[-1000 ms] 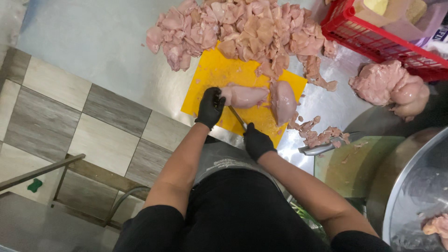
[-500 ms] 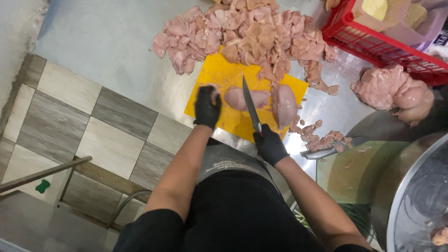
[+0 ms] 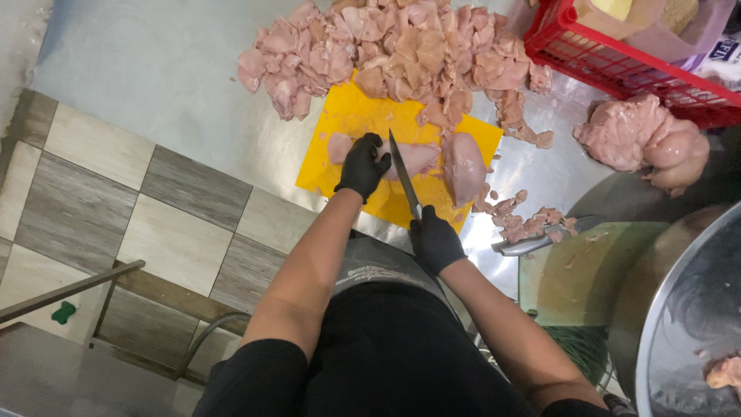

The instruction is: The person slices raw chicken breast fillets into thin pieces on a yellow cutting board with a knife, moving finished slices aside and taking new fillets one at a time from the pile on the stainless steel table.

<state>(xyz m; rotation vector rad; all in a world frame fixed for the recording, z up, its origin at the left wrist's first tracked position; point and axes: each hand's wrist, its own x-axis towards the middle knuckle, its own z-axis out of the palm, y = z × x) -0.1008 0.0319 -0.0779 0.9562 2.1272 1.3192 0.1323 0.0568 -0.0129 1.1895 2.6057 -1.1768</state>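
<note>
Slicing is the step, I judge: my left hand [image 3: 363, 164] pins the chicken breast [image 3: 413, 158] on the yellow board [image 3: 347, 120], my right hand [image 3: 434, 241] grips the knife [image 3: 403, 171]; next needs a steady draw clear of fingertips.

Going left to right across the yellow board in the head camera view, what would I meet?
Left black-gloved hand → long dark knife blade → whole pale pink raw chicken breast → small heap of pink meat trimmings → red plastic crate.

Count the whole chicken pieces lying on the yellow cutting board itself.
2. One chicken piece lies under the left hand, beside the knife held by the right hand. The other piece lies right of it. The heap may hide more.
</note>
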